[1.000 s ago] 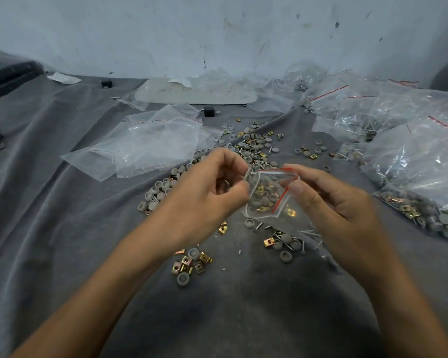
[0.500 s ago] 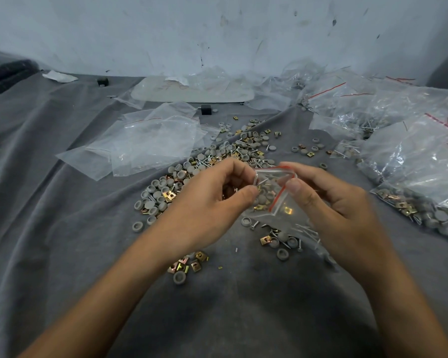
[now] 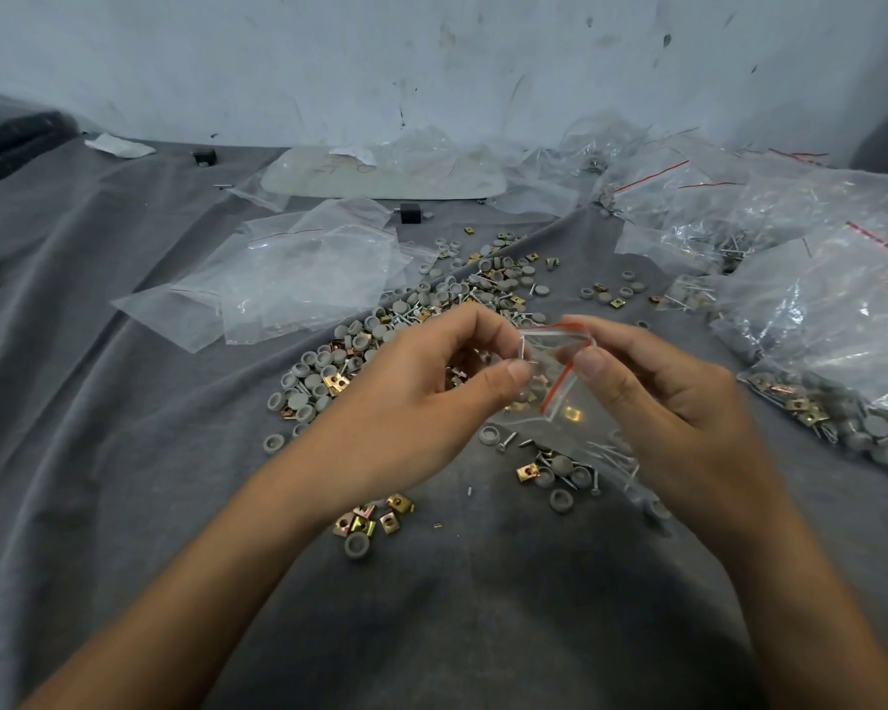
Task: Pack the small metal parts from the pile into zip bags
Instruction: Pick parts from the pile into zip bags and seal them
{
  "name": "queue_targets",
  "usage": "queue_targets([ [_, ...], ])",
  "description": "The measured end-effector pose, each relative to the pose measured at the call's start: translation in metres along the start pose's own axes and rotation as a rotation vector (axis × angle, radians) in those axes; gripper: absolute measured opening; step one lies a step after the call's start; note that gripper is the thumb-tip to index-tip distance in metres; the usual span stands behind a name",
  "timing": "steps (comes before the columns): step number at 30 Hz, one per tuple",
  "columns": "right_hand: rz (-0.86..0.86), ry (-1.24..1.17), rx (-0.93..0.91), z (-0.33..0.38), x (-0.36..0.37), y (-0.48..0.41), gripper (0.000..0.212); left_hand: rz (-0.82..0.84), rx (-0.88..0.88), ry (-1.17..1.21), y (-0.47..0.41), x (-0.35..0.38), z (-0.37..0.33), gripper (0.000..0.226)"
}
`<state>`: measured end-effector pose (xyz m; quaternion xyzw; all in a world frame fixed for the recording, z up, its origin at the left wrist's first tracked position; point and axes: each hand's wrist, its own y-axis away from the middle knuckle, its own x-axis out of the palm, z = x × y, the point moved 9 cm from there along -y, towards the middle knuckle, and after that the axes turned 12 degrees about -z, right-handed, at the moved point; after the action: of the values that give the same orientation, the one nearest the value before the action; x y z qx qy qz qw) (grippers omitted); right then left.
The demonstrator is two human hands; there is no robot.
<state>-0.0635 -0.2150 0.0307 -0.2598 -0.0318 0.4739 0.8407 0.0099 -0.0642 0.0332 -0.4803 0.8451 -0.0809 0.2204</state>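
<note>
Zip bag (image 3: 560,384), small, clear w/ red strip, is held up over the grey cloth (image 3: 124,453), just in front of the parts pile (image 3: 431,299), some parts inside. R hand (image 3: 677,402) pinches its top edge btwn thumb & fingers. L hand (image 3: 421,402), fingers curled, pinches a screw (image 3: 522,348) at the bag's mouth.

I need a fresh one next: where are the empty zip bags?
In the head view, the empty zip bags lie left of centre on the grey cloth, beside the parts pile, beyond the left hand.
</note>
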Motion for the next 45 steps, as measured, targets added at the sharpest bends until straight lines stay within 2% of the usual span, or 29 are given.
queue_targets([
  [3, -0.024, -0.044, 0.009, -0.002, -0.004, -0.001, 0.027, -0.08, -0.001, 0.006, -0.005, -0.016, -0.001, 0.004],
  [6, -0.079, -0.117, 0.033, -0.005, -0.012, -0.004, 0.023, -0.176, -0.001, -0.223, -0.007, -0.037, 0.012, 0.004],
  [9, -0.172, -0.159, 0.066, -0.009, -0.024, -0.008, 0.023, -0.13, -0.037, -0.611, -0.004, -0.046, 0.034, 0.002],
  [13, -0.287, -0.151, 0.052, -0.01, -0.04, -0.013, 0.018, -0.001, -0.115, -0.869, 0.004, -0.047, 0.06, 0.004],
  [17, -0.363, -0.132, 0.058, -0.013, -0.05, -0.014, 0.019, 0.013, -0.116, -0.895, 0.004, -0.05, 0.064, 0.004],
  [22, -0.381, -0.123, 0.062, -0.013, -0.053, -0.014, 0.019, 0.079, -0.126, -0.758, 0.003, -0.043, 0.066, 0.006],
  [28, -0.376, -0.118, 0.07, -0.01, -0.053, -0.013, 0.021, 0.185, -0.172, -0.873, 0.005, -0.049, 0.076, 0.006],
  [31, -0.374, -0.115, 0.072, -0.01, -0.052, -0.013, 0.02, 0.142, -0.106, -0.858, 0.004, -0.045, 0.068, 0.008],
  [34, -0.365, -0.097, 0.065, -0.01, -0.051, -0.014, 0.018, 0.174, -0.045, -0.849, 0.006, -0.028, 0.065, 0.011],
  [41, -0.355, -0.115, 0.066, -0.008, -0.049, -0.013, 0.02, 0.169, 0.01, -1.077, 0.007, -0.016, 0.069, 0.042],
  [45, -0.346, -0.121, 0.068, -0.007, -0.047, -0.014, 0.023, 0.148, 0.069, -1.112, 0.006, -0.013, 0.063, 0.029],
])
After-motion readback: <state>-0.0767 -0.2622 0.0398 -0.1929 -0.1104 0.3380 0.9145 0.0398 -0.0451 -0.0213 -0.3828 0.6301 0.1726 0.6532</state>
